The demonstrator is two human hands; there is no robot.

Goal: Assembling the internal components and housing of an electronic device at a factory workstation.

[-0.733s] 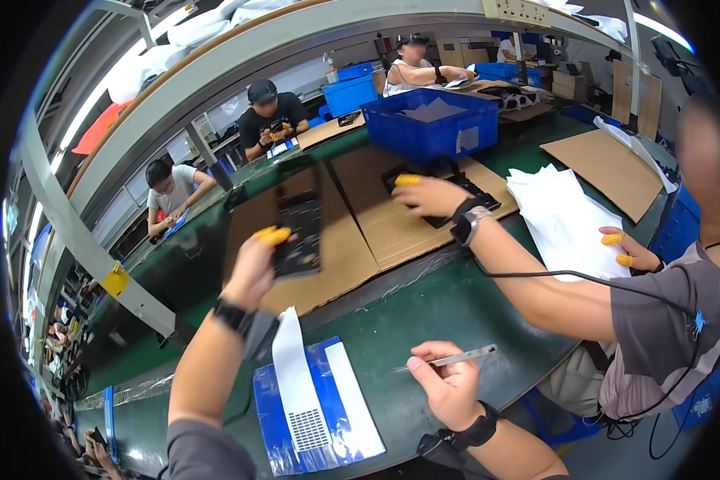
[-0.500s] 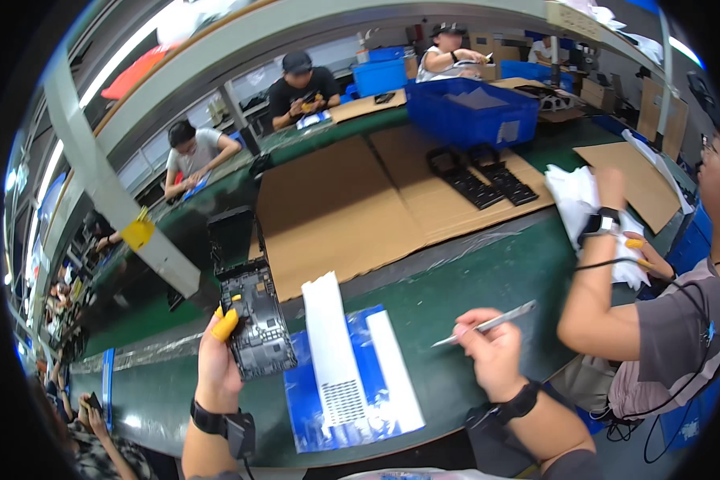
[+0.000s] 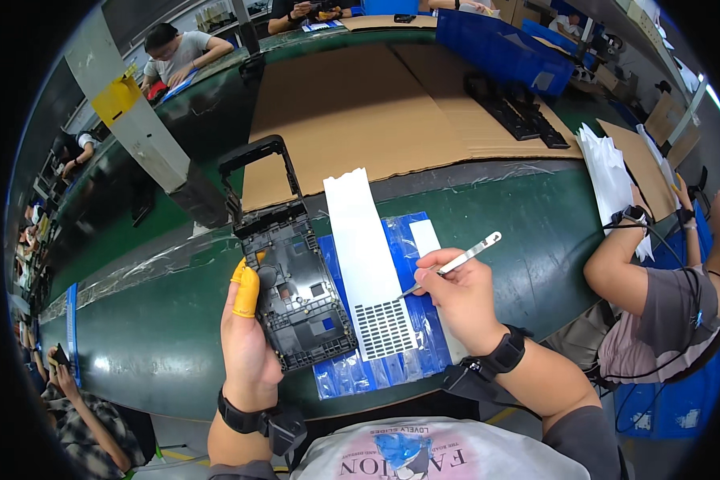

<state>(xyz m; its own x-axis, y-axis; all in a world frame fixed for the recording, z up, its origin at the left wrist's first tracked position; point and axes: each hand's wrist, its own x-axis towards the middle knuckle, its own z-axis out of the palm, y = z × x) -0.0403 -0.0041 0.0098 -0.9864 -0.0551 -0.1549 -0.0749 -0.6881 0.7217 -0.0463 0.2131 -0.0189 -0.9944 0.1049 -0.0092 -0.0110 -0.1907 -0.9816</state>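
Note:
My left hand [image 3: 250, 348], with a yellow finger cot on the thumb, is closed on a black plastic housing [image 3: 290, 272]. The housing has an open frame at its upper end and ribs and cut-outs inside. My right hand [image 3: 466, 300] pinches a pair of silver tweezers [image 3: 472, 251]. Their tip points down-left, at the upper right of a grid of small black stickers [image 3: 384, 330] on a white backing sheet [image 3: 354, 232]; whether it touches cannot be made out. Under the sheet lies a blue board [image 3: 340, 382], partly covered by clear tape.
Brown cardboard [image 3: 336, 104] covers the far bench, with black plastic parts [image 3: 516, 112] and a blue bin [image 3: 504, 52] on it. A co-worker's arm [image 3: 616, 264] reaches to white sheets [image 3: 608, 176] at right. A grey post [image 3: 140, 120] rises at left.
My right hand has brought the tweezers left to the sticker grid. The housing is now nearer the sheet, its left side still in my left hand. The view has tilted downward.

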